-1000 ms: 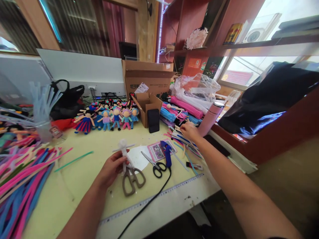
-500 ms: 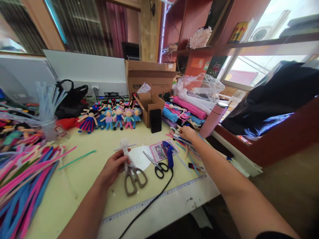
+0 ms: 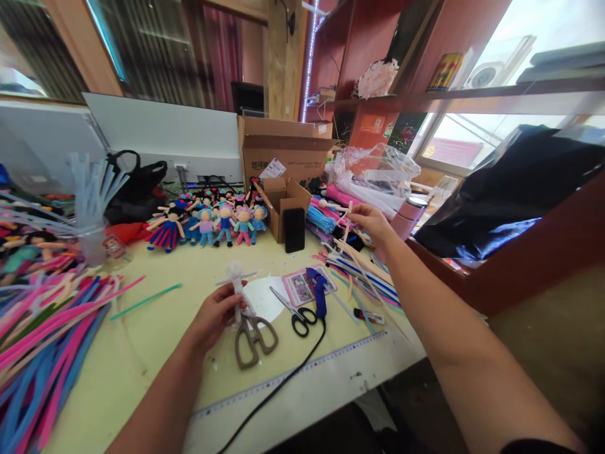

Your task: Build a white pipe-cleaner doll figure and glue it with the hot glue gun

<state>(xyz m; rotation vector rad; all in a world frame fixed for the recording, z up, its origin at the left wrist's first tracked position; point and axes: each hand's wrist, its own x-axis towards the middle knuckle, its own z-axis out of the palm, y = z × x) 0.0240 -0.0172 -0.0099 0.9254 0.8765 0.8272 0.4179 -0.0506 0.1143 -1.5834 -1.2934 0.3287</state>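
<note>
Over the left-centre of the pale yellow tabletop [image 3: 165, 334], the left hand [image 3: 215, 315] pinches a white doll figure [image 3: 235, 275] between thumb and fingers; its head is a fluffy ball, its arms a thin crosswise rod. Just nearer lie scissors with looped brown handles [image 3: 256, 342]. To the right, the right hand [image 3: 373, 226] pinches the end of a slim cream chenille stem [image 3: 347, 232] between thumb and fingertips, above a loose heap of fuzzy stems [image 3: 366, 270]. Between the hands rest black-handled metal scissors [image 3: 302, 320] and a blue plastic glue gun [image 3: 321, 297], touching a glossy pink-bordered card [image 3: 297, 287]. Farther off, soft yarn-like dolls [image 3: 224, 226] stand beside a small open cardboard box [image 3: 271, 211].
</note>
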